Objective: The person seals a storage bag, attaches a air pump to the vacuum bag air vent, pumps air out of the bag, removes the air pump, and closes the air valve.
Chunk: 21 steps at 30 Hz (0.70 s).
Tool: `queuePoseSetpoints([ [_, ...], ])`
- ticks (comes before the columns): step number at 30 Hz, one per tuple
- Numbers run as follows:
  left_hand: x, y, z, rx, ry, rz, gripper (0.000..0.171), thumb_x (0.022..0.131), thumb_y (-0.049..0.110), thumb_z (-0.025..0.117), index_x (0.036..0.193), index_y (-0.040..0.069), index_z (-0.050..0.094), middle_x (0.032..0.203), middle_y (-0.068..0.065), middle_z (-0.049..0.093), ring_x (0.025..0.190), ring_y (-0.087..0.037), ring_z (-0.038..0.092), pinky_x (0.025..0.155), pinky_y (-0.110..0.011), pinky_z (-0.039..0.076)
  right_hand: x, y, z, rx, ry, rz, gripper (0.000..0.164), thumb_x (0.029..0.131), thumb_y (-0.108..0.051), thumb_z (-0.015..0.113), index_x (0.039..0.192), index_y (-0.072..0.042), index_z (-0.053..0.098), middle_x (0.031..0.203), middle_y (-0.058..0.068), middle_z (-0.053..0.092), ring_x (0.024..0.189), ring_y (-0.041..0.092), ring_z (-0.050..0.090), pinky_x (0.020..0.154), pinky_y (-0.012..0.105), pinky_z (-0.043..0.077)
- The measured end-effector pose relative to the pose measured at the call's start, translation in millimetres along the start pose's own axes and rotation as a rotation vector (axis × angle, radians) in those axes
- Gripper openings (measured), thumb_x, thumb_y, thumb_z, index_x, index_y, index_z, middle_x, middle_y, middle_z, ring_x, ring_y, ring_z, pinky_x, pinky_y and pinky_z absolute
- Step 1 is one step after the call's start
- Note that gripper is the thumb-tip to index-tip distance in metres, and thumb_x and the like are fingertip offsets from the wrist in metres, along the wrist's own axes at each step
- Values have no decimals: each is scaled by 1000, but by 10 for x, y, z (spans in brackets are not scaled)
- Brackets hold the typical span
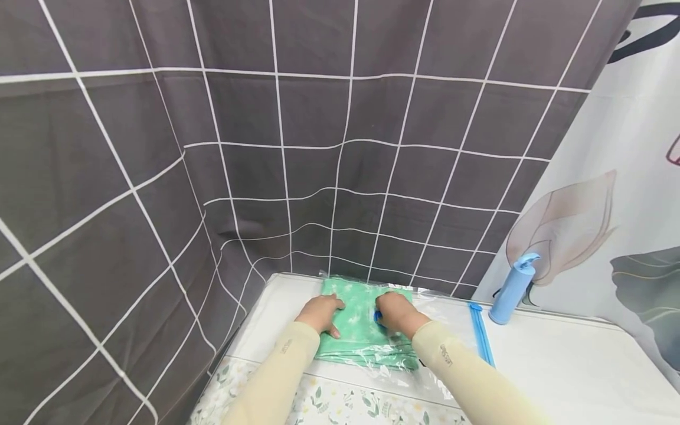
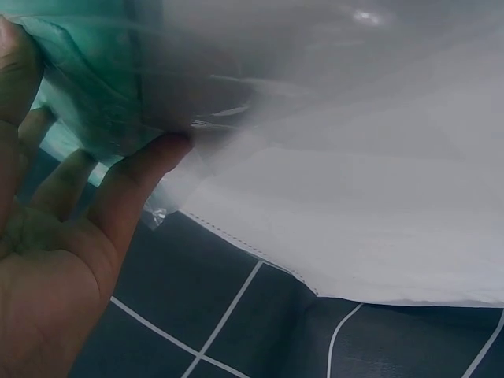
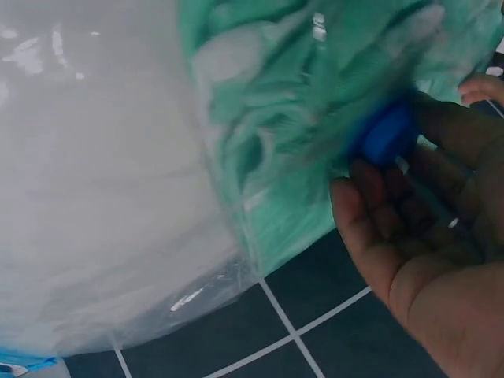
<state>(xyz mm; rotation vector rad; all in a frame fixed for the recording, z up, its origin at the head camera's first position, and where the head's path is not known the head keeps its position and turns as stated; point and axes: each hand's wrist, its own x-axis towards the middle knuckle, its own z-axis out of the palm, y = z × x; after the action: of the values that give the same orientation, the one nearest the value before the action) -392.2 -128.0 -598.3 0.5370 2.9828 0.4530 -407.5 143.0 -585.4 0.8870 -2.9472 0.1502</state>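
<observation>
A clear plastic storage bag (image 1: 446, 319) lies flat with folded green-and-white cloth (image 1: 347, 301) inside it. My left hand (image 1: 320, 314) rests on the left part of the bag, fingers spread; in the left wrist view its fingers (image 2: 142, 177) touch the plastic near the cloth. With the right hand (image 1: 397, 313) I pinch a round blue valve cap (image 3: 386, 135) on the bag's face, over the cloth. The cap is partly hidden by my fingers and blurred in the right wrist view. Along the bag's right end runs a blue zip strip (image 1: 482, 337).
Right of the bag a light blue hand pump (image 1: 512, 290) stands upright on the white tabletop (image 1: 563, 360). A dark grey curtain with white grid lines (image 1: 319, 165) hangs behind and to the left. Floral cloth (image 1: 340, 401) covers the near edge.
</observation>
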Motion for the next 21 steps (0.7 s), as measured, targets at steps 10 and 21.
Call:
queuePoseSetpoints([
  [10,-66,84,-77,-43,-12,-31,95,58,34,105,149,23,75,173,-14,57,158,-40,59,135,-55,47,-154,-314,-448,196,-15,-165,36,87,14,73,106,-15,83,104,1,81,94,20,74,87,41,68],
  [21,-295,341,-372,-16,7,-32,88,61,29,103,145,19,77,167,-18,63,152,-42,64,129,-56,53,-266,-563,-760,2,-77,260,25,98,-33,89,97,-10,79,88,6,77,78,23,72,76,53,70],
])
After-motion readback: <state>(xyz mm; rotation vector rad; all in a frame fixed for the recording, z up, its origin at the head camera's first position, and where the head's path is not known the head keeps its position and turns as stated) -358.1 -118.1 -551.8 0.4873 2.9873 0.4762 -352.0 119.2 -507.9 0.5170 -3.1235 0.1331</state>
